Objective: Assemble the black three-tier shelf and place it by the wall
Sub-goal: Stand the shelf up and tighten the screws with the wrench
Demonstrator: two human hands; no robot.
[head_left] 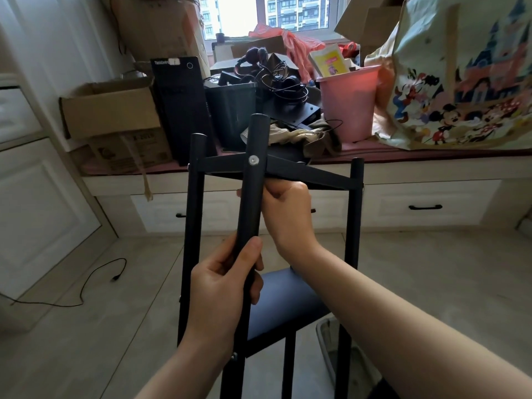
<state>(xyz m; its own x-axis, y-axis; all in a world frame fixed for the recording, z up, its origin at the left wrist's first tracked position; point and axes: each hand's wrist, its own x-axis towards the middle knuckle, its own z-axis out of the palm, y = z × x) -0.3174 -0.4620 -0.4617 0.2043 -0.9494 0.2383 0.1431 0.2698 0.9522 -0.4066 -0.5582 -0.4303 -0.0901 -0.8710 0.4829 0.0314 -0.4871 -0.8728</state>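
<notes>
Fastening the near post [251,180] to the top tier [311,175], your left hand [223,286] grips that post while your right hand [286,205] curls under the tier. Next, probably tighten the screw [253,160].

The near pole [253,180] hides the fingertips of the right hand [283,210], so what they touch cannot be seen. The left hand [223,286] covers part of that pole. Below both hands, the shelf legs [289,367] run off the bottom edge. Both arms are cut off there too.
</notes>
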